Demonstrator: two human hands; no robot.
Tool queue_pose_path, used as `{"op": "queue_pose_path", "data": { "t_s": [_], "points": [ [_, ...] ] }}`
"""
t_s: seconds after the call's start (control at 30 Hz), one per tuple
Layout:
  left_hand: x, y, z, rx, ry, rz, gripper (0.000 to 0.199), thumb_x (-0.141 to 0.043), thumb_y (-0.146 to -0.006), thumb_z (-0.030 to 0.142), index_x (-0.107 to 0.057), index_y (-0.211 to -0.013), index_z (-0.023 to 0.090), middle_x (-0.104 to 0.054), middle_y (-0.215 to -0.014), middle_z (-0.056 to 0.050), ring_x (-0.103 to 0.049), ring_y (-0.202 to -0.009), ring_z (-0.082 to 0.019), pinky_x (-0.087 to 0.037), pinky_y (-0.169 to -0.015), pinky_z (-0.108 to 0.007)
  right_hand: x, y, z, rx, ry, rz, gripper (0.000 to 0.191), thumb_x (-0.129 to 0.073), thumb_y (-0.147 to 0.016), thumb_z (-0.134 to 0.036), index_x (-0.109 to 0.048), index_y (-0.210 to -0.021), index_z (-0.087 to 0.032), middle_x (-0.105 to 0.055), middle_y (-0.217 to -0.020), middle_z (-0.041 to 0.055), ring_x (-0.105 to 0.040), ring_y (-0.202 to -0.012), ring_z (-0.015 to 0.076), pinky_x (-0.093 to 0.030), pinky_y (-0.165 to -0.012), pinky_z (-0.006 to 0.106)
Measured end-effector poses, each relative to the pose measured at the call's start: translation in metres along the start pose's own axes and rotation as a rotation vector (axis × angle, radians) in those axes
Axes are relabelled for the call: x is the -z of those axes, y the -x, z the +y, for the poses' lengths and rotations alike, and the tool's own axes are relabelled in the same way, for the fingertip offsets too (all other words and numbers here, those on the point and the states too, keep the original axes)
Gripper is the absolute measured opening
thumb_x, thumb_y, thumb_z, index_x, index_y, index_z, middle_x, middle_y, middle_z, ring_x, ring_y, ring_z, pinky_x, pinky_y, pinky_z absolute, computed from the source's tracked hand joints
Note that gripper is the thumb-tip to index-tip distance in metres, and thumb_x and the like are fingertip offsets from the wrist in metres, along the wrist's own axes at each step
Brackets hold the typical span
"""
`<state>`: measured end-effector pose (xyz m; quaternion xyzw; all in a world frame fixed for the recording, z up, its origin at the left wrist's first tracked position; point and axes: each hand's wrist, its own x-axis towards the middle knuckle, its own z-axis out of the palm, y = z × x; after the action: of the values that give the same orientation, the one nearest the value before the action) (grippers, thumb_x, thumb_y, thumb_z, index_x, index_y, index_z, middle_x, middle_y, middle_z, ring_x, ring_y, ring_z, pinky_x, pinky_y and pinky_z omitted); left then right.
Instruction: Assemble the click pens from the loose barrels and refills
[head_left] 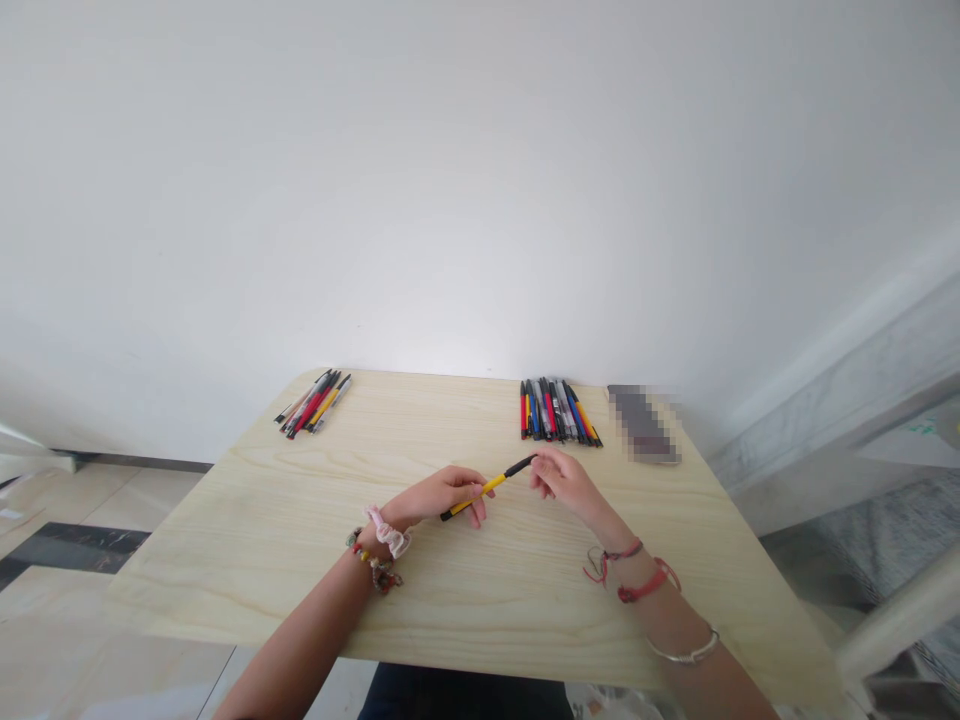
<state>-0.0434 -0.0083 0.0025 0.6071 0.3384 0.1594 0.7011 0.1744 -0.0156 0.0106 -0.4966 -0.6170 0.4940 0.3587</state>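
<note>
A yellow pen [491, 487] with a black grip and black end is held slantwise above the middle of the table. My left hand [451, 492] is closed around its yellow barrel, thumb on top. At the pen's black tip, my right hand [556, 474] has its fingers curled together, touching the end. Whether the right fingers pinch the tip or only rest against it is hard to make out, though they look closed on it. Beyond my right hand lies a row of pens [556, 412] in red, blue, yellow and clear wrapping.
A smaller bunch of pens [311, 404] lies at the table's back left. At the back right is a dark, blurred-out flat object [645, 425]. The light wooden table [300, 560] meets a white wall [465, 200], and a pale railing [840, 440] stands at the right.
</note>
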Motion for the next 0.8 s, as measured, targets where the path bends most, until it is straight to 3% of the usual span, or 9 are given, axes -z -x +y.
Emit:
{"op": "queue_pose_path", "data": {
  "t_s": [0.1, 0.33, 0.53, 0.6, 0.67, 0.8],
  "points": [
    [-0.0002, -0.0002, -0.0004, -0.003, -0.019, -0.014, 0.034, -0.046, -0.076, 0.044, -0.052, -0.085, 0.011, -0.061, -0.065, -0.002, -0.057, -0.057, -0.011, -0.040, -0.060, -0.024, 0.0009, -0.0015, 0.0024, -0.008, 0.048, 0.031, 0.033, -0.048, -0.071, -0.047, -0.052, -0.063, -0.015, -0.052, -0.050, -0.0014, -0.045, -0.041, 0.0080, -0.035, -0.039, 0.020],
    [-0.0017, 0.0009, 0.0014, -0.011, -0.051, -0.047, 0.031, -0.047, -0.076, 0.041, -0.054, -0.082, 0.012, -0.061, -0.064, -0.001, -0.056, -0.054, -0.010, -0.040, -0.056, -0.022, -0.0001, -0.0007, -0.0009, -0.016, 0.002, 0.025, 0.031, -0.050, -0.069, -0.047, -0.048, -0.062, -0.017, -0.051, -0.050, -0.0024, -0.045, -0.040, 0.0077, -0.035, -0.040, 0.021],
    [0.0028, 0.0003, 0.0005, -0.034, -0.028, -0.049, 0.034, -0.046, -0.076, 0.044, -0.054, -0.078, 0.011, -0.060, -0.061, -0.001, -0.055, -0.049, -0.009, -0.040, -0.053, -0.022, 0.0009, 0.0009, -0.0044, 0.093, -0.085, 0.042, 0.028, -0.063, -0.059, -0.035, -0.051, -0.077, -0.017, -0.056, -0.078, 0.0028, -0.054, -0.067, 0.0125, -0.040, -0.048, 0.020],
    [0.0034, -0.0002, -0.0005, -0.038, -0.047, -0.053, 0.034, -0.046, -0.076, 0.044, -0.054, -0.079, 0.011, -0.059, -0.062, -0.001, -0.055, -0.049, -0.009, -0.040, -0.053, -0.021, -0.0013, 0.0006, -0.0013, 0.030, -0.099, 0.003, 0.029, -0.059, -0.064, -0.037, -0.050, -0.084, -0.017, -0.056, -0.072, 0.0014, -0.053, -0.055, 0.0105, -0.037, -0.041, 0.020],
    [0.0036, -0.0003, -0.0014, -0.044, -0.063, -0.056, 0.034, -0.044, -0.077, 0.043, -0.054, -0.080, 0.011, -0.060, -0.066, -0.002, -0.056, -0.051, -0.009, -0.040, -0.054, -0.022, -0.0034, 0.0003, 0.0012, -0.021, -0.080, -0.019, 0.025, -0.056, -0.066, -0.037, -0.051, -0.079, -0.016, -0.053, -0.058, -0.0019, -0.048, -0.044, 0.0084, -0.035, -0.039, 0.020],
    [0.0056, 0.0028, -0.0001, -0.072, -0.070, -0.030, 0.032, -0.045, -0.078, 0.041, -0.053, -0.090, 0.012, -0.058, -0.075, -0.002, -0.058, -0.055, -0.010, -0.041, -0.058, -0.022, 0.0001, 0.0010, -0.0024, -0.018, -0.141, 0.052, 0.021, -0.060, -0.062, -0.032, -0.053, -0.073, -0.016, -0.054, -0.054, -0.0024, -0.048, -0.044, 0.0085, -0.035, -0.041, 0.021]
  ]
}}
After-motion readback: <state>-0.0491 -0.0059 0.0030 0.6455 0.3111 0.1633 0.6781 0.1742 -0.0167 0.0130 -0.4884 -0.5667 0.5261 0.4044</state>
